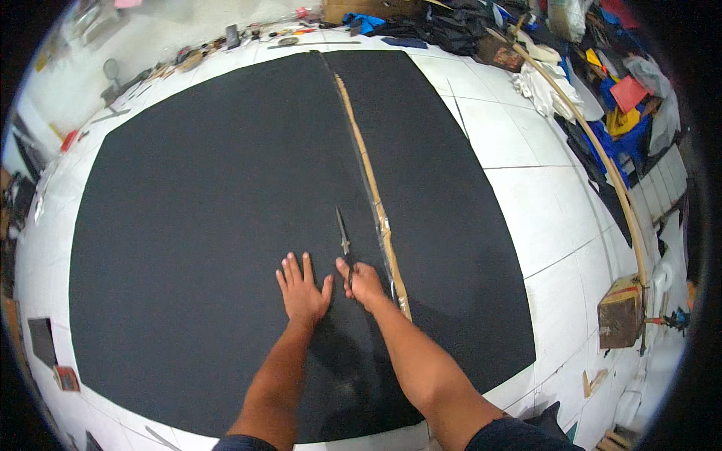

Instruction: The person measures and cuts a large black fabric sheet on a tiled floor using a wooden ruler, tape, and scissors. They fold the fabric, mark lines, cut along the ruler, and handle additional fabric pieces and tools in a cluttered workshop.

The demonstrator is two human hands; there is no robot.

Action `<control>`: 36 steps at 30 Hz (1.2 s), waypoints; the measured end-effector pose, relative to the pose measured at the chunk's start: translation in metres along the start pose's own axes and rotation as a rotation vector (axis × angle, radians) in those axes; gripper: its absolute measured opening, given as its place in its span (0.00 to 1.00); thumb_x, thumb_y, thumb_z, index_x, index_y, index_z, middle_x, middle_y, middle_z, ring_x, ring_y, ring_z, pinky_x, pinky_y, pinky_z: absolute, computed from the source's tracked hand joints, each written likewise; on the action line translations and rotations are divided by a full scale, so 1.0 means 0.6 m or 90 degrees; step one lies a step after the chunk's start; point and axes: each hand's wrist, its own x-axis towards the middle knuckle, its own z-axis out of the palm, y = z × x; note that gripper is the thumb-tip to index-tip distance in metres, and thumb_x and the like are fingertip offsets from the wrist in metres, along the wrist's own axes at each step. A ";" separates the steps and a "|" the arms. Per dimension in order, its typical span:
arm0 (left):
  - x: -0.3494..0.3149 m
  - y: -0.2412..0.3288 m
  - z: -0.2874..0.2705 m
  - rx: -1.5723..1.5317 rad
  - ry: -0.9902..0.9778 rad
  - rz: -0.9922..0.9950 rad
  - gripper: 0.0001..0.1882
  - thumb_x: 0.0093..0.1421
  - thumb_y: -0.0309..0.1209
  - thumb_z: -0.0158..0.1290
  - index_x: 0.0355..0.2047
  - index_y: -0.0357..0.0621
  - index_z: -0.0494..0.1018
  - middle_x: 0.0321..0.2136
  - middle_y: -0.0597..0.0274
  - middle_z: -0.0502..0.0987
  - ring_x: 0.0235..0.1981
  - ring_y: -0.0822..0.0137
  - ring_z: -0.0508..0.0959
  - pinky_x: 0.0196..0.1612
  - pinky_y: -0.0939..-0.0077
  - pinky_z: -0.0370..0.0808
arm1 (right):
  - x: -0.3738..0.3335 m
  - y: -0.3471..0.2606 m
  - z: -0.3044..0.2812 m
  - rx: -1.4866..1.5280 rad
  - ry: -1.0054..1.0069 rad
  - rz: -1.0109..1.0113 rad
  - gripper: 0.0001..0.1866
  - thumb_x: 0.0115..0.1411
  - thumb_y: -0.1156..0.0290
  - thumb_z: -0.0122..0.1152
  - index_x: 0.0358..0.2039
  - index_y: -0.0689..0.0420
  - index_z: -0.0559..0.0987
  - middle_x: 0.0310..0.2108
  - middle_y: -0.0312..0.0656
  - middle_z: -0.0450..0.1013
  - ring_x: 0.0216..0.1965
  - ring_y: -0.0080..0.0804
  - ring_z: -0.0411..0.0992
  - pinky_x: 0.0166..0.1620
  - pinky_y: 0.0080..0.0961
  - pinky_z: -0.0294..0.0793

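A large black sheet (188,225), fabric-like and laid flat, covers most of the white tiled floor in front of me. My left hand (304,293) presses on it with the palm down and the fingers spread. Just to the right, my right hand (363,284) is wrapped round the handles of a pair of scissors (343,229). The blades look closed and point away from me, over the sheet. Close by on the right, a long brown strip (366,161) with shiny tape on it runs lengthwise across the sheet, passing under my right forearm.
Along the far wall lie small tools and a pile of dark cloth (451,30). At the right, a long curved wooden pole (602,150) reaches down to a cardboard box (621,312). Plastic bags and coloured scraps (629,94) are heaped behind it. A dark square piece (43,340) lies at left.
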 end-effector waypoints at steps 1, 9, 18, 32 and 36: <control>-0.001 0.004 0.003 0.012 -0.031 -0.016 0.41 0.60 0.53 0.45 0.66 0.41 0.52 0.67 0.38 0.45 0.68 0.42 0.45 0.67 0.45 0.39 | 0.003 0.006 0.001 -0.011 0.006 0.022 0.27 0.59 0.44 0.58 0.21 0.57 0.70 0.15 0.36 0.66 0.15 0.24 0.65 0.20 0.24 0.65; 0.023 0.017 -0.003 -0.007 -0.116 -0.035 0.41 0.58 0.51 0.48 0.65 0.40 0.53 0.66 0.36 0.45 0.68 0.39 0.44 0.67 0.43 0.39 | 0.013 0.026 0.001 0.004 0.040 0.067 0.22 0.60 0.52 0.61 0.22 0.57 0.69 0.15 0.33 0.66 0.14 0.19 0.63 0.19 0.20 0.63; 0.019 -0.003 0.016 0.014 -0.191 -0.067 0.42 0.55 0.55 0.49 0.64 0.43 0.56 0.65 0.36 0.48 0.67 0.39 0.46 0.66 0.40 0.40 | 0.043 0.025 0.025 0.005 0.064 0.013 0.15 0.61 0.60 0.62 0.25 0.56 0.71 0.16 0.29 0.65 0.15 0.16 0.61 0.20 0.18 0.62; 0.024 0.003 0.009 0.023 -0.259 -0.077 0.47 0.53 0.55 0.52 0.64 0.36 0.53 0.65 0.29 0.44 0.66 0.32 0.44 0.65 0.37 0.38 | 0.364 -0.163 0.011 -0.089 0.081 -0.059 0.29 0.57 0.42 0.60 0.22 0.58 0.69 0.15 0.34 0.65 0.14 0.21 0.64 0.19 0.22 0.63; 0.032 0.006 0.009 0.013 -0.246 -0.074 0.46 0.53 0.54 0.53 0.63 0.36 0.54 0.65 0.29 0.45 0.67 0.33 0.44 0.65 0.36 0.37 | 0.452 -0.216 0.000 -0.150 0.060 -0.041 0.31 0.55 0.38 0.59 0.21 0.58 0.70 0.15 0.35 0.66 0.15 0.23 0.65 0.21 0.22 0.66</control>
